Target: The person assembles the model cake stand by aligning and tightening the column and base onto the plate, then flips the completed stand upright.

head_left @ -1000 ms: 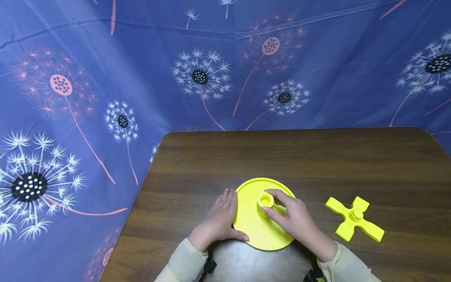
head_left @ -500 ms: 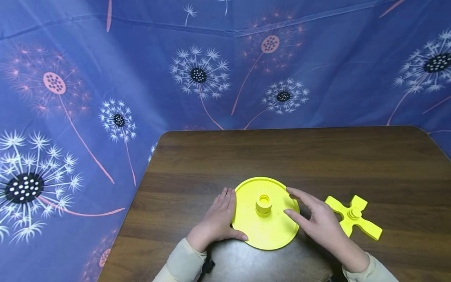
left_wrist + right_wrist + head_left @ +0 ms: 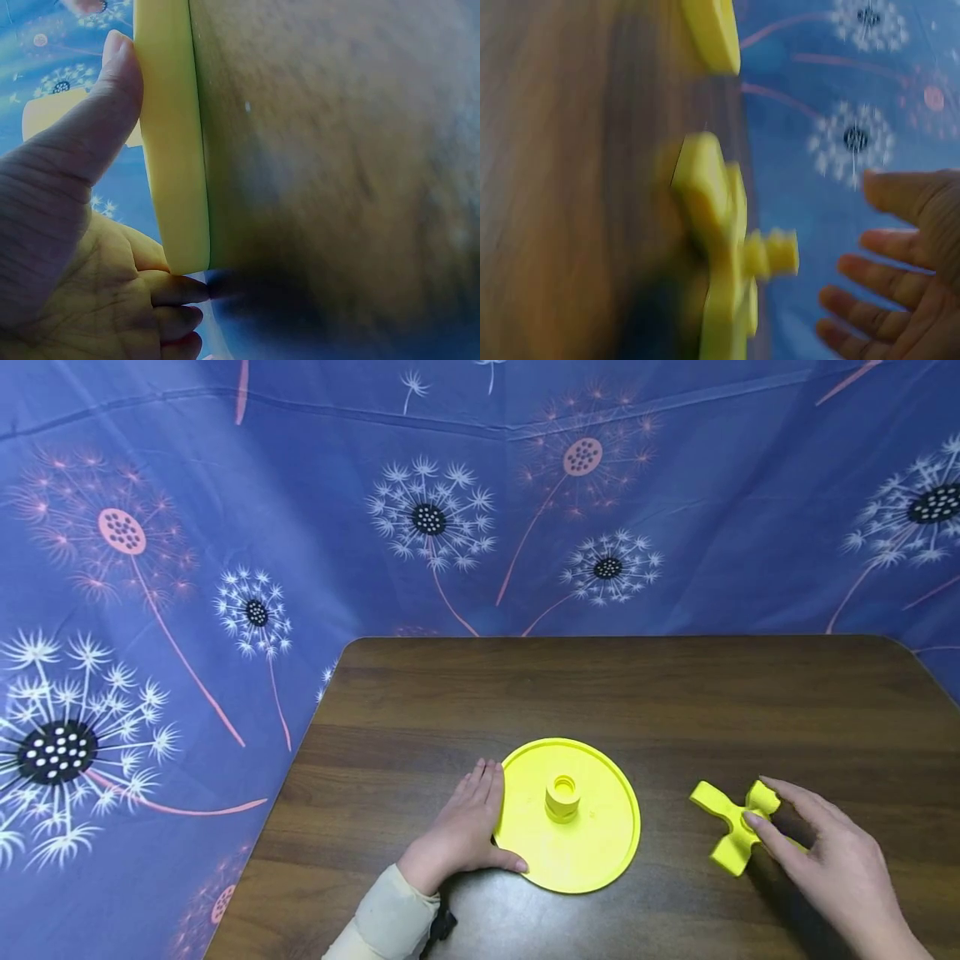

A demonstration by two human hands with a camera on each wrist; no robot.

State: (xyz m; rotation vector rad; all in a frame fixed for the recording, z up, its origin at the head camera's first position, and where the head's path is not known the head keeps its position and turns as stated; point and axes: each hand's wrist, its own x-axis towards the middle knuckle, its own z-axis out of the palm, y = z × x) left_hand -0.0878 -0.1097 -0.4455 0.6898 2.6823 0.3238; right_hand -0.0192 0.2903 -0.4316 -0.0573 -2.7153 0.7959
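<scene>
A round yellow plate (image 3: 592, 856) with a raised rim lies on the table, and a short hollow yellow post (image 3: 562, 802) stands at its middle. Along the plate's left edge rests my left hand (image 3: 465, 827), fingers straight and thumb on the near rim; the left wrist view shows that thumb against the plate's side (image 3: 172, 165). To the right lies a yellow cross-shaped piece (image 3: 732, 847) with a stubby threaded peg (image 3: 772, 255). My right hand (image 3: 832, 852) hovers over its right side, partly covering it. In the right wrist view the fingers are spread and apart from the piece.
The brown wooden table (image 3: 420, 710) has rounded far corners. A blue cloth (image 3: 315, 510) with dandelion prints hangs behind it and along its left side. The cross-shaped piece lies to the right of the plate with a gap of bare table between them.
My right hand has let go of the post and moved right, from the plate to above the cross-shaped piece. My left hand keeps its place at the plate's edge.
</scene>
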